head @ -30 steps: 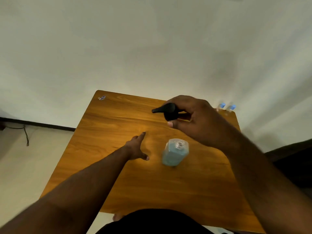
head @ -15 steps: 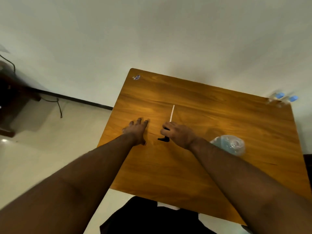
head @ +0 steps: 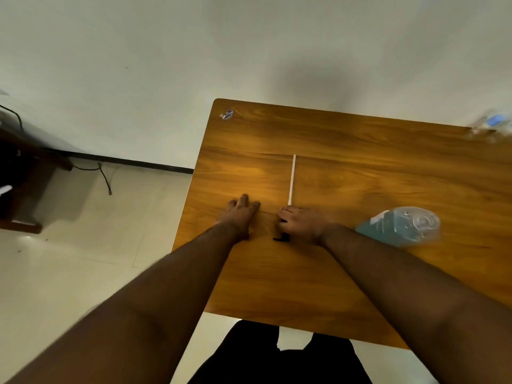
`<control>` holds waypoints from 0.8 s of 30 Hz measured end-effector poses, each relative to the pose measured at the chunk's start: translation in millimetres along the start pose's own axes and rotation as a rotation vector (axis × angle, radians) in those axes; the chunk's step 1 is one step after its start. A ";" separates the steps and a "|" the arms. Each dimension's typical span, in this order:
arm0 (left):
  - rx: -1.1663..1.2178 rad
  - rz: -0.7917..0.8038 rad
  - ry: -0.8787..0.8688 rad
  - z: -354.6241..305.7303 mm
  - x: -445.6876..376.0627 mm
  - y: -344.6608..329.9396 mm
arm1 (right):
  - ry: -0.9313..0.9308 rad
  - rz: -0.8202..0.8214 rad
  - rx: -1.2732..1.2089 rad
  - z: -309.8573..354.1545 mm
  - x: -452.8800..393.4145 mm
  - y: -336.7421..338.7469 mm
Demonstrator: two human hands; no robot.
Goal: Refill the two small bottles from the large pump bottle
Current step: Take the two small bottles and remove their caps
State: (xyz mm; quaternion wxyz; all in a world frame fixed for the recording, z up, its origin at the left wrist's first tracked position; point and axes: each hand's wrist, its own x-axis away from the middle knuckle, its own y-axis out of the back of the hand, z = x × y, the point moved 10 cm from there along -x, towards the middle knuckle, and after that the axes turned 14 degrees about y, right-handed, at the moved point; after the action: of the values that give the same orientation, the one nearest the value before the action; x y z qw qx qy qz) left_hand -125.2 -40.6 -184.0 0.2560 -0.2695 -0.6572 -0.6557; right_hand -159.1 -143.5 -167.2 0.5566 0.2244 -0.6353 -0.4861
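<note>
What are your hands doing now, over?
Left hand flat on table. Right hand holds black pump head, its white tube lying on the wood. Large bottle open. Small bottles at far corner, untouched. Nothing blocking.

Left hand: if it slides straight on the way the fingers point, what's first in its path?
Likely nothing: the left hand lies flat, pointing to the table's far edge. The pump's dip tube runs to its right, off that line.

I see both forearms stretched fwd. L hand [head: 240,216] flat, palm down, fingers straight. R hand [head: 300,223] just beside it, fingers curled, knuckles up, gripping.
</note>
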 end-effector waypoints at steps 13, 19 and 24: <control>-0.078 -0.274 -0.145 -144.1 29.9 141.5 | -0.466 -0.320 0.184 -117.3 197.8 173.7; -0.087 -0.404 -0.315 -280.3 54.0 206.4 | -0.701 -0.321 0.170 -167.4 352.5 147.7; -0.086 -0.430 -0.381 -379.2 59.0 212.6 | -0.769 -0.399 0.019 -209.1 447.0 89.4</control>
State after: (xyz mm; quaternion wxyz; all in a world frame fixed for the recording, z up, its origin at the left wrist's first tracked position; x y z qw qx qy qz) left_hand -27.6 -419.7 14.1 -0.0286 -0.2527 -0.7070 -0.6598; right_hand -67.8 -551.5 109.6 0.1726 0.1507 -0.7451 -0.6264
